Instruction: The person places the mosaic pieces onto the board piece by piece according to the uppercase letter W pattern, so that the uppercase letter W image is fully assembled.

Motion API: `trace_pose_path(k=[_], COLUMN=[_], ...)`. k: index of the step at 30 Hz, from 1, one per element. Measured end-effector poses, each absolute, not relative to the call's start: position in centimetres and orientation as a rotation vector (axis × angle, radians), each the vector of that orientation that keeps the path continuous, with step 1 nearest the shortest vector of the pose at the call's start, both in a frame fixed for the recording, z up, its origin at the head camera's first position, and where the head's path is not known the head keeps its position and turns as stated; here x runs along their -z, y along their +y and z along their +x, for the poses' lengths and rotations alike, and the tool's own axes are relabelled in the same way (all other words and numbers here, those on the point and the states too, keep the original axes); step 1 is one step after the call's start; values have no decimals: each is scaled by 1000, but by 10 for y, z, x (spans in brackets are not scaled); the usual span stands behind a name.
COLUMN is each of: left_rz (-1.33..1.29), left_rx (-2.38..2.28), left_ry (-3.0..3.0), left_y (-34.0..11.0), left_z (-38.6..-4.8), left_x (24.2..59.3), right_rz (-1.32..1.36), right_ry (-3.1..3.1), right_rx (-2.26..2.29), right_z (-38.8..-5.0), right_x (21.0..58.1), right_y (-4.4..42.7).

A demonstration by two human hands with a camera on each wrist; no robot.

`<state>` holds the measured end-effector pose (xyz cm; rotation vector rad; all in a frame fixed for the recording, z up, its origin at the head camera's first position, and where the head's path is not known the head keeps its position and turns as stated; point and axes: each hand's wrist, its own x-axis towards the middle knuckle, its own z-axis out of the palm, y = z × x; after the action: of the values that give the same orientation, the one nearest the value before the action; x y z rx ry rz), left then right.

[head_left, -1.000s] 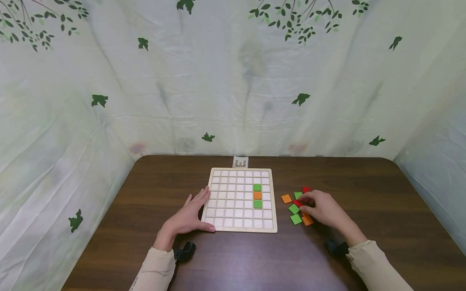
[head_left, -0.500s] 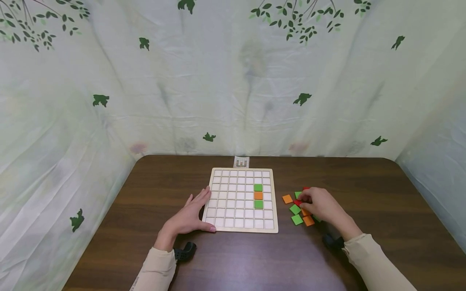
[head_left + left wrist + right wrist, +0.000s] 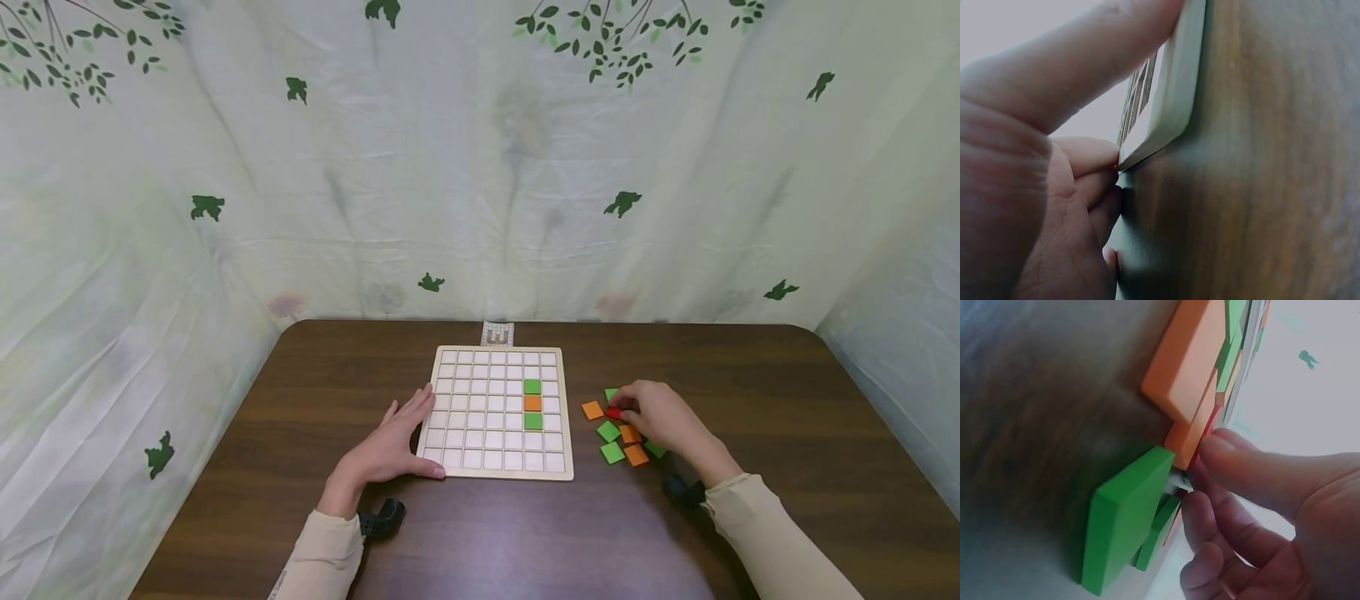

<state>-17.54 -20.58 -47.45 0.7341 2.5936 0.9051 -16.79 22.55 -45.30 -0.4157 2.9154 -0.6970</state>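
A square white grid board with a pale rim lies on the table. Two green tiles and an orange tile sit in one of its columns at the right. My left hand rests at the board's lower left corner, fingers straight along the left edge and thumb on the near edge. Right of the board, my right hand pinches a red tile between thumb and fingertips, low among loose tiles. In the right wrist view those fingers partly hide the red tile.
Around the right hand lie loose green tiles and orange tiles; another orange tile is nearer the board. A small patterned card lies behind the board on the brown table. A leaf-printed curtain hangs behind.
My right hand has shifted slightly away from me. The red tile and a green tile beside it have moved a little the same way. My left hand has stayed on the board.
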Motion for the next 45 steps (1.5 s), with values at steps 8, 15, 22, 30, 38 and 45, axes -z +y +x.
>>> trace_pose_path(k=[8, 15, 22, 30, 38, 45], left_rz=[735, 728, 718, 714, 721, 723], left_rx=[-906, -909, -903, -909, -914, -910], left_ry=[2591, 2590, 2591, 2587, 2591, 2590], left_y=[-206, -206, -206, -206, -206, -206], left_z=[-175, -174, -174, -174, -174, -175], left_x=[474, 474, 474, 474, 474, 475], right_rz=[-430, -413, -431, -433, -354, -353], right_ry=[2913, 2880, 2884, 2899, 2927, 2958], right_rx=[688, 659, 645, 648, 617, 557], right_z=[-170, -171, -172, -171, -168, -169], right_x=[455, 453, 453, 453, 452, 453], right_y=[227, 226, 225, 226, 222, 219])
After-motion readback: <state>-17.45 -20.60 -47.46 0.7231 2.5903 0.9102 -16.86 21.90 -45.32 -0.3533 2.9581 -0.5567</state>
